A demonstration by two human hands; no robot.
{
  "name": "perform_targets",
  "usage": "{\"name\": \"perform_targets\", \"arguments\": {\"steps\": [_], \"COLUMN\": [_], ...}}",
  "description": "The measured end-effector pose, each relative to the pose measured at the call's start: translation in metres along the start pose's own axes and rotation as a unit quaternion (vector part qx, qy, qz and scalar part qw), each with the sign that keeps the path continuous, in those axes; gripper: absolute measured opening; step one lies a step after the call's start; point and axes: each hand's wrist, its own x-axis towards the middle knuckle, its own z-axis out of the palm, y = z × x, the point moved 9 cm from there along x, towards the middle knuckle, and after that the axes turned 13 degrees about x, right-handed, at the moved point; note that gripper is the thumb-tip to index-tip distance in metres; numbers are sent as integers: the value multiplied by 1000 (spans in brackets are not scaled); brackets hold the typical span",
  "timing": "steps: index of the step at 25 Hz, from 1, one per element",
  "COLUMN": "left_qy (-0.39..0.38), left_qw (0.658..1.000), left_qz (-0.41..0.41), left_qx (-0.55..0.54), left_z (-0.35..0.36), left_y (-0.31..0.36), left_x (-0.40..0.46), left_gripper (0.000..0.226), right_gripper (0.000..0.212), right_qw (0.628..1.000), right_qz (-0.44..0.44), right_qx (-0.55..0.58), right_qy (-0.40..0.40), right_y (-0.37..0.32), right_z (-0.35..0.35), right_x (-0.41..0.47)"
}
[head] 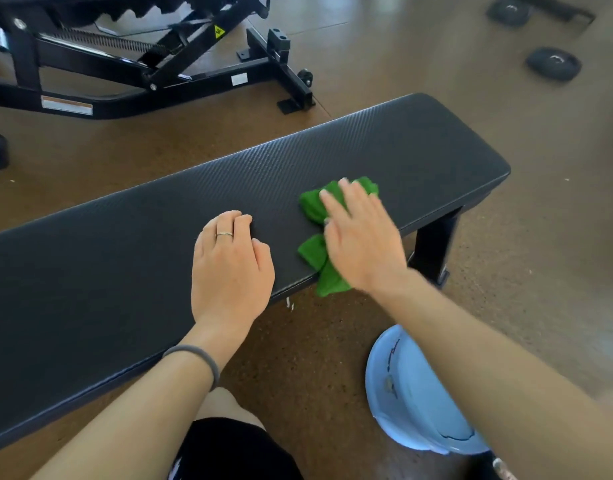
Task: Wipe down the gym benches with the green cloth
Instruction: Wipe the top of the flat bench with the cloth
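Fingers (336, 199) of right hand (362, 237) flat on green cloth (313, 206) — left hand (230, 268) curled, resting on bench (125, 237).

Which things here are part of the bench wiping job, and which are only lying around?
Part of the job:
- green cloth, under the right hand
- flat bench, left hand resting on it

Only lying around:
- adjustable bench behind
- two weight plates on the floor
- blue basin near the knee

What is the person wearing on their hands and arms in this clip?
Both forearms are bare, with no sleeves in view. The left hand has a thin silver ring on one finger and a grey hair tie round the wrist. The right hand wears nothing.
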Motion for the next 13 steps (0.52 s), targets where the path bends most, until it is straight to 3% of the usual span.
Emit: {"name": "perform_targets", "arguments": {"steps": [4, 9, 13], "left_qy": [4, 11, 15], "left_qw": [1000, 1000, 1000], "left_qz": [5, 7, 9], "left_qx": [6, 5, -1], "left_z": [0, -2, -4], "left_y": [-1, 2, 1], "left_x": [-1, 0, -2], "left_gripper": [42, 42, 43], "right_gripper": [59, 61, 62], "right_qw": [987, 997, 1000], "right_qz": [160, 59, 7], "right_qx": [10, 30, 0], "right_qy": [22, 44, 3], "right_y": [44, -43, -20], "right_z": [-10, 13, 7], "right_x": [29, -30, -5]}}
